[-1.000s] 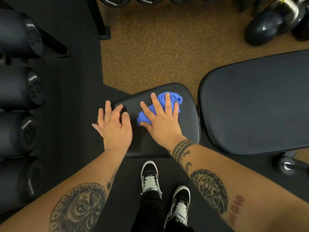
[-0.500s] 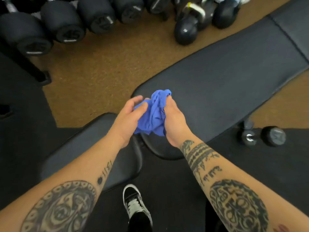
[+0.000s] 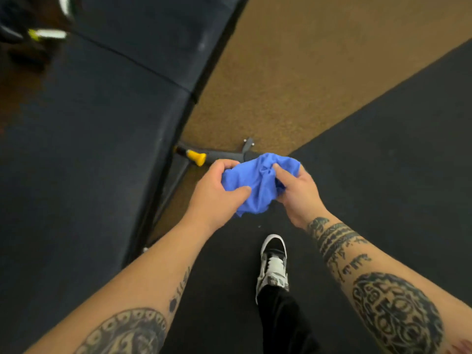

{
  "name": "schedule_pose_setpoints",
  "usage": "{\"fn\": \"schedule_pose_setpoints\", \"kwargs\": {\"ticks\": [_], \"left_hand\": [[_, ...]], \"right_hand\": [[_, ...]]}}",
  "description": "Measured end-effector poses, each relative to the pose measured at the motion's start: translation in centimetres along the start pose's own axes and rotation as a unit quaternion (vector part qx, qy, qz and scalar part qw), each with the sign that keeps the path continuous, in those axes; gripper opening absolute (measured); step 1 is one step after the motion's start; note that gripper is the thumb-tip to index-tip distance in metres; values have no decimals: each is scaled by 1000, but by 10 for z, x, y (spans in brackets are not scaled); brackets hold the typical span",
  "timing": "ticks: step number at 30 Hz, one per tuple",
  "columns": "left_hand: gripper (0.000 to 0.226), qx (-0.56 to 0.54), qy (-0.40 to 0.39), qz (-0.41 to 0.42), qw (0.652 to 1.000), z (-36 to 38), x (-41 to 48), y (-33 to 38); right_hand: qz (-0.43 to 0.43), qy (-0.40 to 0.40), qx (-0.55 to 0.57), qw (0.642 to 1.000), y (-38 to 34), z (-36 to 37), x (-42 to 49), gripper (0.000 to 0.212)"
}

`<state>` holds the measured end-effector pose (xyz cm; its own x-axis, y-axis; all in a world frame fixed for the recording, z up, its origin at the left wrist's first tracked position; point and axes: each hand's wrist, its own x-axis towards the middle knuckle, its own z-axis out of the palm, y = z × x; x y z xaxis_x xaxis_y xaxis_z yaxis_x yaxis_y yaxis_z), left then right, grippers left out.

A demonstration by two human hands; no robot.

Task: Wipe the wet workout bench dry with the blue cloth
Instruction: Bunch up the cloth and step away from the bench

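The blue cloth (image 3: pixel 258 182) is bunched up in the air between both hands, off the bench and over the floor. My left hand (image 3: pixel 217 192) grips its left side with thumb and curled fingers. My right hand (image 3: pixel 296 192) pinches the right side. The black padded workout bench (image 3: pixel 89 129) fills the left half of the view, its long pad running from the lower left up toward the top middle. Both hands are to the right of the bench's edge, not touching it.
A grey bench leg with a yellow knob (image 3: pixel 196 157) lies on the floor just behind the cloth. Brown carpet (image 3: pixel 306 72) meets black rubber flooring (image 3: pixel 396 162) on the right. My shoe (image 3: pixel 273 261) stands below the hands. Blurred weights (image 3: pixel 38 34) sit at the top left.
The cloth was pressed on the small seat pad by my right hand, then lifted into both hands. The view has since swung right, and the hands now hold it beside the long pad.
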<state>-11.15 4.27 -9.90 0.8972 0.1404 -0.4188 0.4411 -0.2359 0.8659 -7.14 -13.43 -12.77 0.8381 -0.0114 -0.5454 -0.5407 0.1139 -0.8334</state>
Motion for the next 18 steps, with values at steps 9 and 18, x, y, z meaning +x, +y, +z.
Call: {"fn": "schedule_pose_setpoints", "kwargs": {"ticks": [9, 18], "left_hand": [[27, 129, -35, -153, 979, 171, 139, -32], [61, 124, -45, -221, 966, 218, 185, -56]], "right_hand": [[101, 118, -126, 980, 39, -139, 138, 8], [215, 126, -303, 920, 72, -175, 214, 55]]}}
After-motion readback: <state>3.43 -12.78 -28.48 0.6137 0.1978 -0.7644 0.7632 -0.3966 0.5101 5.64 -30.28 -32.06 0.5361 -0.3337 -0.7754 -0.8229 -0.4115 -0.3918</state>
